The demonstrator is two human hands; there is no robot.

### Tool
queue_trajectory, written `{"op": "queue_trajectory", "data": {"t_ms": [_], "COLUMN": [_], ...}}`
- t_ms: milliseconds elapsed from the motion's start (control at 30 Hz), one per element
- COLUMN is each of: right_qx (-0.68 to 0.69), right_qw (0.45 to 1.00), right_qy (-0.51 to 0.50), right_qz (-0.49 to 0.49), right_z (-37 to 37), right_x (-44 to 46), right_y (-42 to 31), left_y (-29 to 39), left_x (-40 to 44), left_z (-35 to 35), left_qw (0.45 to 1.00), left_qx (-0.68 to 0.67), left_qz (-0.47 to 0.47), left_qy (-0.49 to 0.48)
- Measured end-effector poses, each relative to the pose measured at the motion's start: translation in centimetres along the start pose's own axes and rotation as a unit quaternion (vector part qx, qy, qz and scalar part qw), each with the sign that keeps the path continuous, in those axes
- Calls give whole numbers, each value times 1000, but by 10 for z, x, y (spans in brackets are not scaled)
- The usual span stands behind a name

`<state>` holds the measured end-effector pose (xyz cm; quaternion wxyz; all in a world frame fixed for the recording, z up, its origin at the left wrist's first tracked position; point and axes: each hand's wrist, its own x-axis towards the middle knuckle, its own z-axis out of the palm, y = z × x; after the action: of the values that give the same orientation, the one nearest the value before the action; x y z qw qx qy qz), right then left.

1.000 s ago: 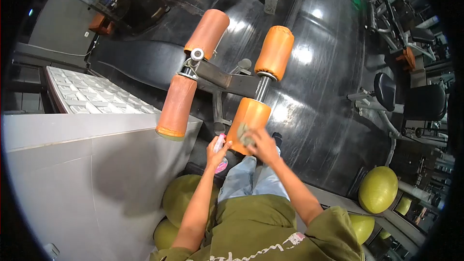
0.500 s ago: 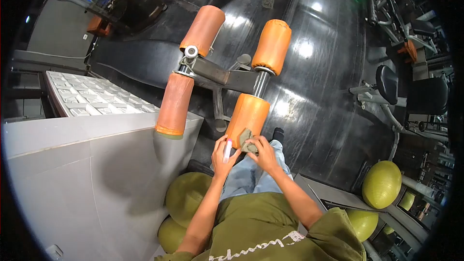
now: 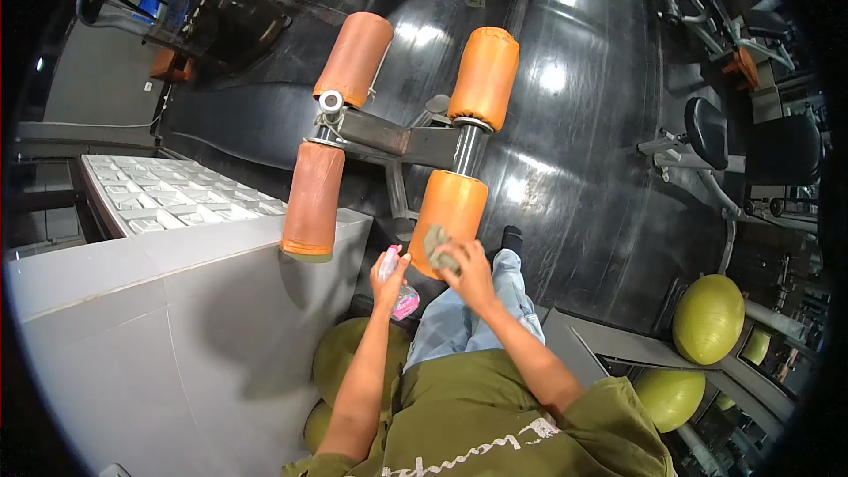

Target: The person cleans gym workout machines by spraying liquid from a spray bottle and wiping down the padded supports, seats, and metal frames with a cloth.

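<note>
We seem to be wiping: our right hand [image 3: 471, 277] grips a bunched cloth [image 3: 435, 246] at the near end of the near-right orange roller [image 3: 455, 199], while our left hand [image 3: 386, 283] clasps a spray bottle [image 3: 405, 303]. The next stroke calls for even pressure around the curve.

Shiny black floor [image 3: 587, 203], low grey wall [image 3: 115, 327], light reflections [image 3: 552, 79]
</note>
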<state>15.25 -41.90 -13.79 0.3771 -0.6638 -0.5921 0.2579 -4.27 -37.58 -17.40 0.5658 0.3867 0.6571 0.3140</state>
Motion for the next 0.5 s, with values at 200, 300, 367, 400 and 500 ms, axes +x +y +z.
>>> {"op": "queue_trajectory", "data": {"t_ms": [200, 300, 367, 400, 500], "right_qx": [-15, -13, 41, 68, 91], "right_qw": [999, 995, 987, 980, 953], "right_qy": [-35, 79, 125, 148, 206], "right_qz": [30, 58, 98, 117, 205], "right_z": [-20, -24, -18, -14, 12], "right_x": [25, 70, 81, 82, 42], "right_y": [17, 43, 48, 45, 25], "left_y": [9, 49, 64, 66, 63], "left_x": [-2, -21, -31, -32, -25], "left_z": [-1, 15, 26, 30, 36], "left_qw": [982, 930, 904, 903, 904], "left_qx": [130, 244, 309, 311, 325], "left_qz": [139, 275, 297, 296, 278], "left_qy": [-1, -6, -9, -12, 9]}}
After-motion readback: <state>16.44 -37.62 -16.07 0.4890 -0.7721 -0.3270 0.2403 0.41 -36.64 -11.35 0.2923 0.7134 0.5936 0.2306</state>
